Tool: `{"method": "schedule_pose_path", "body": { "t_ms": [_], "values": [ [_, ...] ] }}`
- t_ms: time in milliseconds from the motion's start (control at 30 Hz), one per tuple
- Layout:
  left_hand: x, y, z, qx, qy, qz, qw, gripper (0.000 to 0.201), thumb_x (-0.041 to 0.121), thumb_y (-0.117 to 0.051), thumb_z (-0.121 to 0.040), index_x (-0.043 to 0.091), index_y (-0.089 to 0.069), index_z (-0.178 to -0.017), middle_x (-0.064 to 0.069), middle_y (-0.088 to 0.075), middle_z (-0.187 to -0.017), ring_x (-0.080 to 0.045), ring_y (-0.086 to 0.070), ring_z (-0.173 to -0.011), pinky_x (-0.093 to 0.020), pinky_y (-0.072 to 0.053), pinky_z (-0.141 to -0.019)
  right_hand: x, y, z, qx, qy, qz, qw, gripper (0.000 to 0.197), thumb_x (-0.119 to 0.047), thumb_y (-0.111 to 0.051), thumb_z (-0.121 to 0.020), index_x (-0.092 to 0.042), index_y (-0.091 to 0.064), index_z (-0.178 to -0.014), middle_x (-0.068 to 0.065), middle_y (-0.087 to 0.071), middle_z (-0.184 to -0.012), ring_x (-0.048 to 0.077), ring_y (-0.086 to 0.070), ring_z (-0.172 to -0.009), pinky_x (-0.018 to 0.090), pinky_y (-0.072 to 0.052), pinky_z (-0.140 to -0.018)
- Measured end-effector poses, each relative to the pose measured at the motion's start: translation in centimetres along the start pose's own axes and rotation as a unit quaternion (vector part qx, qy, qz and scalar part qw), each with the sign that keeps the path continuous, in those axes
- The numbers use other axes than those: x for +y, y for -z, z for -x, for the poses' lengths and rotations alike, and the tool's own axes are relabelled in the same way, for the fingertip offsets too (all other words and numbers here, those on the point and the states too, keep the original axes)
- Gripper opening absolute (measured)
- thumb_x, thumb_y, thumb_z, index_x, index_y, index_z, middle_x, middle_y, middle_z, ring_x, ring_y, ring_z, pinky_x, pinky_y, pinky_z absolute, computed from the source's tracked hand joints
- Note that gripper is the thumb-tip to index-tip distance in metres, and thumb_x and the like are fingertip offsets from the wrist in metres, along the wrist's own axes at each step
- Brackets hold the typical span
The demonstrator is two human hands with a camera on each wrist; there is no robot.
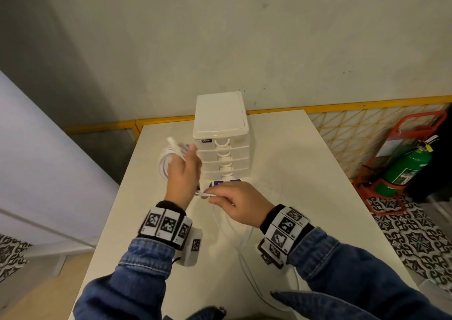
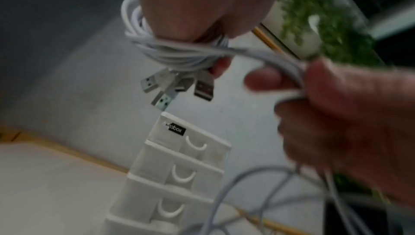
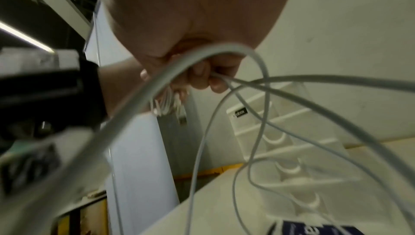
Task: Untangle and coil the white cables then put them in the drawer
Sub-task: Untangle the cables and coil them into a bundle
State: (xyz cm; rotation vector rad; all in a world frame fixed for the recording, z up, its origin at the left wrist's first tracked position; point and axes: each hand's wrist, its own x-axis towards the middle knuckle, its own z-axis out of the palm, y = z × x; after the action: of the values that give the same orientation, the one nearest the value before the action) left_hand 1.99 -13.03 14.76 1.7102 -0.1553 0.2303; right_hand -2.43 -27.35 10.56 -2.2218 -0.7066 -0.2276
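Note:
My left hand (image 1: 184, 172) is raised beside the drawer unit and grips a coil of white cables (image 1: 164, 163) wound around its fingers. In the left wrist view the coil (image 2: 179, 54) hangs under my palm with several USB plugs (image 2: 177, 86) dangling from it. My right hand (image 1: 234, 202) pinches the loose cable strands (image 1: 203, 193) just right of my left wrist; the same strands (image 3: 258, 86) fan out from my fingers in the right wrist view. The slack cable (image 1: 244, 246) trails down across the white table toward me. The white drawer unit (image 1: 221, 136) stands behind both hands, all drawers closed.
The white table (image 1: 305, 185) reaches to a yellow-framed rail at the back. A small purple-and-white packet (image 1: 223, 183) lies at the foot of the drawer unit. A green fire extinguisher (image 1: 406, 170) in a red stand is on the floor to the right.

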Motion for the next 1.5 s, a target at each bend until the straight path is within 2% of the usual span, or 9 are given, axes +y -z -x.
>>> {"method": "schedule_pose_path", "body": {
  "t_ms": [233, 333, 500, 633, 767, 933, 1167, 1367, 1500],
  "values": [
    [-0.3, -0.2, 1.8, -0.313, 0.111, -0.077, 0.94, 0.067, 0.062, -0.019, -0.092, 0.011, -0.046, -0.057, -0.004, -0.041, -0.046, -0.015, -0.038, -0.041, -0.02, -0.034, -0.045, -0.2, 2.8, -1.0, 0.063, -0.074, -0.052, 0.994, 0.026, -0.034, -0.066, -0.078, -0.03, -0.044, -0.09, 0.002, -0.063, -0.065, 0.011, -0.054, -0.057, 0.027, -0.043, -0.06],
    [-0.2, -0.3, 2.2, -0.372, 0.163, -0.013, 0.914, 0.069, 0.067, -0.039, -0.082, 0.001, -0.053, -0.072, 0.001, -0.032, -0.044, -0.012, -0.027, -0.037, -0.021, -0.026, -0.041, 0.7, 3.3, -1.2, 0.067, -0.049, -0.057, 0.995, 0.02, -0.025, -0.061, -0.077, -0.027, -0.044, -0.088, -0.005, -0.062, -0.057, 0.004, -0.056, -0.052, 0.022, -0.045, -0.057],
    [-0.3, -0.4, 2.4, -0.415, 0.174, 0.086, 0.889, 0.046, 0.065, -0.068, -0.066, 0.02, -0.06, -0.064, 0.004, -0.031, -0.045, -0.007, -0.022, -0.035, -0.016, -0.022, -0.038, 1.1, 4.2, -1.7, 0.068, -0.021, -0.046, 0.996, 0.024, -0.033, -0.06, -0.077, -0.017, -0.045, -0.088, -0.014, -0.042, -0.05, 0.005, -0.041, -0.047, 0.018, -0.031, -0.058],
    [0.4, -1.0, 2.9, -0.429, 0.177, 0.087, 0.881, 0.035, 0.04, -0.059, -0.087, 0.024, -0.056, -0.056, 0.004, -0.031, -0.042, -0.009, -0.021, -0.034, -0.018, -0.019, -0.038, 1.6, 5.1, -1.5, 0.097, -0.047, -0.081, 0.991, 0.024, -0.048, -0.053, -0.079, -0.027, -0.042, -0.078, -0.007, -0.042, -0.047, 0.009, -0.036, -0.043, 0.022, -0.03, -0.048],
    [0.8, -0.9, 2.7, -0.421, 0.168, 0.266, 0.851, 0.047, 0.052, -0.039, -0.09, 0.017, -0.058, -0.064, 0.011, -0.031, -0.039, -0.006, -0.021, -0.029, -0.015, -0.021, -0.034, 3.0, 4.8, -0.4, 0.109, -0.09, -0.1, 0.985, 0.041, -0.068, -0.04, -0.08, -0.028, -0.043, -0.071, 0.007, -0.041, -0.053, 0.016, -0.037, -0.05, 0.029, -0.029, -0.052],
    [1.6, 1.8, 0.2, -0.361, 0.127, 0.528, 0.758, 0.047, 0.045, -0.035, -0.094, 0.007, -0.056, -0.078, 0.006, -0.027, -0.044, -0.01, -0.025, -0.032, -0.018, -0.029, -0.034, 6.5, 3.3, 2.2, 0.045, -0.219, -0.033, 0.974, 0.039, -0.045, -0.048, -0.09, -0.014, -0.048, -0.067, -0.003, -0.043, -0.057, 0.013, -0.041, -0.054, 0.031, -0.034, -0.062],
    [2.7, 2.5, -0.3, -0.226, 0.092, 0.52, 0.819, 0.048, 0.057, -0.035, -0.084, 0.015, -0.054, -0.069, 0.007, -0.019, -0.042, -0.006, -0.016, -0.031, -0.018, -0.021, -0.033, 6.9, 1.1, 3.9, 0.018, -0.259, -0.074, 0.963, 0.007, -0.026, -0.06, -0.087, -0.022, -0.056, -0.09, -0.011, -0.06, -0.073, 0.008, -0.059, -0.073, 0.033, -0.047, -0.081],
    [2.7, 1.5, 0.0, -0.23, 0.115, 0.506, 0.823, 0.055, 0.059, -0.025, -0.087, 0.014, -0.053, -0.069, 0.007, -0.018, -0.041, -0.007, -0.015, -0.031, -0.019, -0.017, -0.032, 4.2, 1.3, 1.2, 0.097, -0.206, -0.15, 0.962, 0.071, -0.03, -0.069, -0.079, -0.036, -0.029, -0.137, -0.003, -0.061, -0.117, 0.007, -0.054, -0.112, 0.014, -0.038, -0.088],
    [2.9, 0.3, 0.9, -0.304, 0.136, 0.462, 0.822, 0.06, 0.057, -0.02, -0.087, 0.012, -0.055, -0.07, 0.005, -0.018, -0.039, -0.01, -0.015, -0.028, -0.019, -0.015, -0.033, 3.2, 1.6, -0.7, 0.105, -0.164, -0.168, 0.966, 0.077, -0.026, -0.065, -0.083, -0.027, -0.018, -0.145, -0.009, -0.045, -0.135, 0.004, -0.041, -0.128, 0.015, -0.034, -0.101]
  ]
}}
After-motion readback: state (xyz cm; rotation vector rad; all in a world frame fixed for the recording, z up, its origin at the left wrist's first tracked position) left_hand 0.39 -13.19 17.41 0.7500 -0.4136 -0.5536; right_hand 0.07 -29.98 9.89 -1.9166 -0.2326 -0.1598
